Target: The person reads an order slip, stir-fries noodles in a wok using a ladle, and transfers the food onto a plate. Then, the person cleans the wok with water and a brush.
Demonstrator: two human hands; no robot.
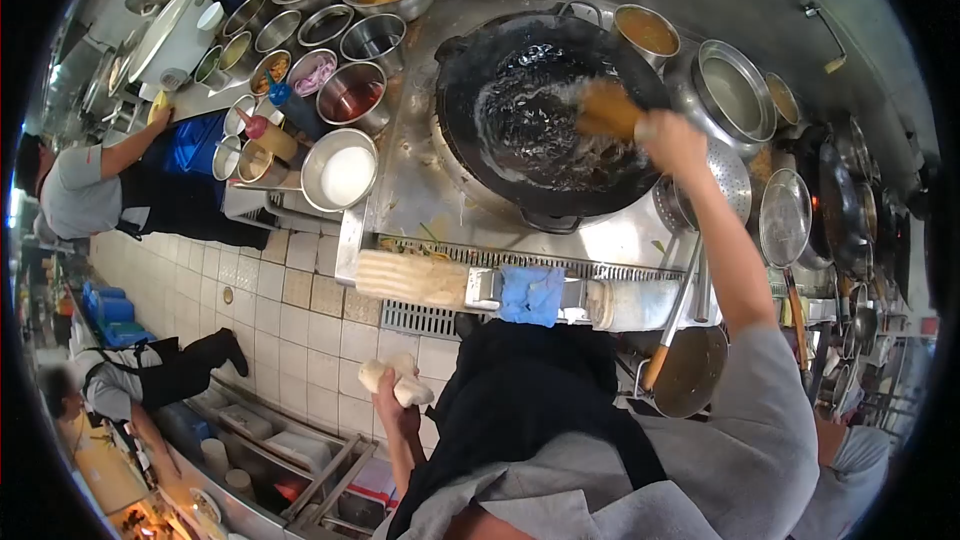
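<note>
My right hand [672, 143] is closed around a bamboo wok brush [608, 110], which is smeared by motion. The brush is inside a large black wok [470, 150] on the stove, over wet, foamy water [535, 120] at its bottom. Down at my left side, away from the stove, my left hand [392, 398] grips a bunched off-white cloth [400, 381]. Some of its fingers are hidden behind the cloth.
Metal bowls of sauces and ingredients stand at the left, including a white-filled bowl [345, 172]. Folded towels [410, 278] and a blue cloth [532, 295] lie along the stove's front. A perforated ladle [722, 185] and strainer [787, 215] are at right. Two people [85, 190] work leftward.
</note>
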